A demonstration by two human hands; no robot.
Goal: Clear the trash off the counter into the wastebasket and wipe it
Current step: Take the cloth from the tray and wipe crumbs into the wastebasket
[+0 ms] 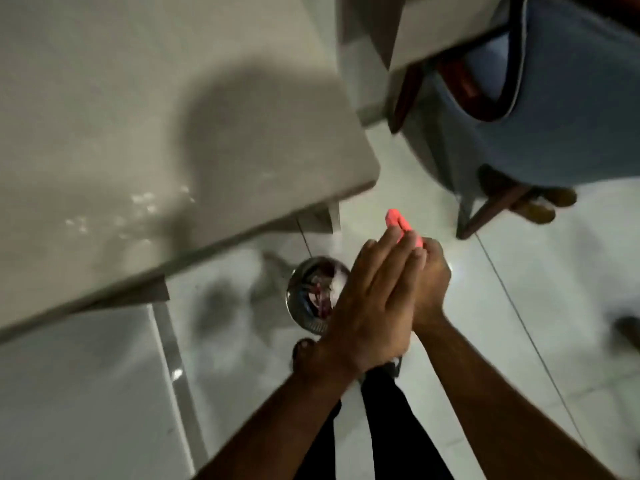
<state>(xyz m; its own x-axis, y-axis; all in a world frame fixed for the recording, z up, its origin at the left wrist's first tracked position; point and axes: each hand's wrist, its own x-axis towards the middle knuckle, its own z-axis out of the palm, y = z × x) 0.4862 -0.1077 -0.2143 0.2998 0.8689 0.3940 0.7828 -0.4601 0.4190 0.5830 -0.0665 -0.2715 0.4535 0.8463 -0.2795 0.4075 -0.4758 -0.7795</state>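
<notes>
A pink cloth (pixel 398 223) sticks out from between my two palms, which are pressed together over the floor. My left hand (pixel 370 299) lies flat against my right hand (pixel 431 282), and both clasp the cloth. Just below and left of my hands stands a round metal wastebasket (pixel 304 289) on the floor with dark and white trash inside; my left hand hides its right side. The pale counter (pixel 156 133) fills the upper left, its top bare except for a few shiny wet spots (pixel 138 206) near the front edge.
A blue upholstered chair (pixel 554 109) with dark wooden legs stands at the upper right beside another pale surface (pixel 450 26). White floor tiles (pixel 519 306) spread under my hands. My bare foot (pixel 304 351) and dark trousers (pixel 391 427) are below the wastebasket.
</notes>
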